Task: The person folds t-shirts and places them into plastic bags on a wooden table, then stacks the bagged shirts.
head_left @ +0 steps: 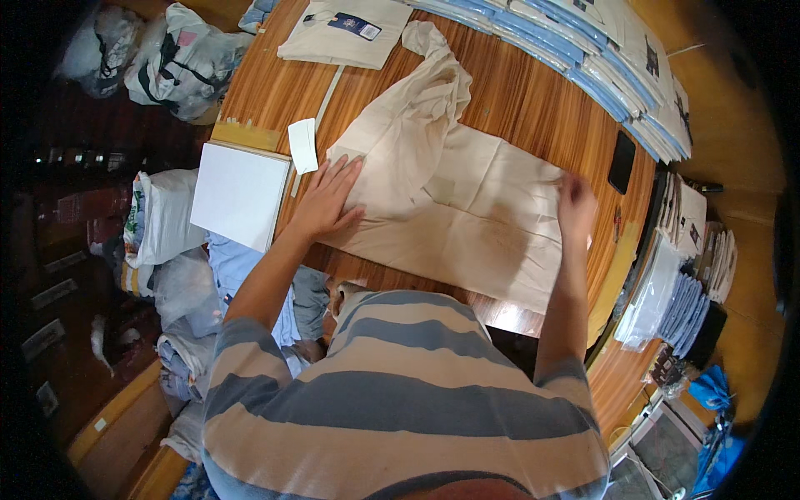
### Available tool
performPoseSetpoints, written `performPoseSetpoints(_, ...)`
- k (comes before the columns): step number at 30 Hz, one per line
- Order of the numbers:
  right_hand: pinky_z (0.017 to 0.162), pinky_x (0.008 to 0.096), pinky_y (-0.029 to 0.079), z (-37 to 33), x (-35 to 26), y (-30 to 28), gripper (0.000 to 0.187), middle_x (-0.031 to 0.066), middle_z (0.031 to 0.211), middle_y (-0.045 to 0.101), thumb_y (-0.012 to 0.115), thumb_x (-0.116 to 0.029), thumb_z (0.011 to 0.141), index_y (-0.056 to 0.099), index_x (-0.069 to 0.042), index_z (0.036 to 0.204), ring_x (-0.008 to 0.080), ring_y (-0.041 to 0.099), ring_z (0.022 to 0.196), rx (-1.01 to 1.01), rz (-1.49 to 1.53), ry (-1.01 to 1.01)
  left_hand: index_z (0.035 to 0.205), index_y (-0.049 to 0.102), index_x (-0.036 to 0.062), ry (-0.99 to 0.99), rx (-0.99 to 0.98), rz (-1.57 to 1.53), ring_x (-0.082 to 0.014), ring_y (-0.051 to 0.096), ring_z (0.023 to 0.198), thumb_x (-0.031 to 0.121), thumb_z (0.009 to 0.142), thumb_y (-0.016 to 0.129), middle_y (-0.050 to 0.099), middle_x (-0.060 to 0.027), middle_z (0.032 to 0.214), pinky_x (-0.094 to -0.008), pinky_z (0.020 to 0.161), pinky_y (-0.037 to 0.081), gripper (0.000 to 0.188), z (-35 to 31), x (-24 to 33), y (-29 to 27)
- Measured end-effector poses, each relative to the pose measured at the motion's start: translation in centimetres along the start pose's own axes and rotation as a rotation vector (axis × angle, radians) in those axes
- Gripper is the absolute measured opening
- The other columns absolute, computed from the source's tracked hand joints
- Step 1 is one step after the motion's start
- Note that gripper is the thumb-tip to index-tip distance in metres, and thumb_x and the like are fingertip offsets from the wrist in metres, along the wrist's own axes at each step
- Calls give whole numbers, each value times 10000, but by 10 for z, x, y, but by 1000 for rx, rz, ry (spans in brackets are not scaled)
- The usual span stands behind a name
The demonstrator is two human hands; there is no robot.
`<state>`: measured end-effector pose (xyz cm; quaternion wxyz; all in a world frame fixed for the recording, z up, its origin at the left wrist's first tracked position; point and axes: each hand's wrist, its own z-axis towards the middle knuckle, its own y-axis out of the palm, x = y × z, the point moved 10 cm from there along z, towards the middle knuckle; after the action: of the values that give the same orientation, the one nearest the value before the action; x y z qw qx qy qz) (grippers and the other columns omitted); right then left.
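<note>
A cream cloth garment [492, 242] lies spread across the wooden table in front of me, with creases running through it. Its far part [429, 79] is bunched into a narrow sleeve or leg; I cannot tell which. My left hand [332, 200] rests flat on the garment's left end, fingers stretched out. At the opposite end, my right hand [577, 208] is closed at the cloth's right edge, its fingers curled and slightly blurred. A white card [302, 146] lies just beyond my left hand.
Left of the garment sits a stack of white sheets [237, 193]. A folded cream garment with a dark tag [333, 46] lies at the far left. Bagged garments [583, 62] are piled along the far right edge. A black phone [622, 162] lies near the table's right side.
</note>
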<state>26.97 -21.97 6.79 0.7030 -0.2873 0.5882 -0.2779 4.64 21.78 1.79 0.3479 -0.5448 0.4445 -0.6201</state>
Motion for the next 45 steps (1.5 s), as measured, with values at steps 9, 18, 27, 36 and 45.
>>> performPoseSetpoints(9, 582, 336, 582, 166, -151, 252, 348, 138, 785, 739, 753, -260, 875, 730, 37, 1054, 200, 722, 676, -815, -141, -2, 1622, 253, 28, 36, -61, -101, -345, 241, 1577, 368, 763, 744, 326, -139, 1684, -541, 1295, 121, 1046, 8, -2, -2)
performPoseSetpoints(18, 740, 343, 587, 78, -185, 36, 351, 103, 926, 759, 767, -160, 902, 728, -78, 1241, 170, 730, 800, -240, 123, -431, 1618, 297, 66, -7, -7, -135, -325, 276, 1567, 257, 640, 809, 378, -98, 1663, -528, 1301, 144, 1121, 2, -5, -7)
performPoseSetpoints(27, 675, 284, 560, -158, 29, -7, 291, 138, 1030, 731, 683, -33, 933, 721, -44, 1221, 154, 672, 761, -211, 192, 170, 1565, 419, 109, 89, -131, 13, -321, 323, 1544, 101, 646, 826, 413, -68, 1643, -517, 1291, 204, 1005, -21, 11, -13)
performPoseSetpoints(36, 1161, 500, 385, -207, 45, -51, 472, 198, 1480, 546, 648, -214, 989, 574, -47, 1425, 424, 494, 1386, 31, -272, -71, 1592, 385, 115, 64, -107, 41, -352, 318, 1542, 41, 764, 711, 431, -60, 1638, -546, 1283, 185, 893, -56, 3, -11)
performPoseSetpoints(45, 1262, 592, 123, -309, 125, -66, 666, 145, 1724, 238, 455, -430, 1073, 328, -90, 1631, 417, 164, 1590, -253, -669, 93, 1623, 336, 146, 47, -164, 146, -402, 289, 1548, 18, 839, 594, 418, -59, 1651, -603, 1270, 119, 836, -88, -8, 6)
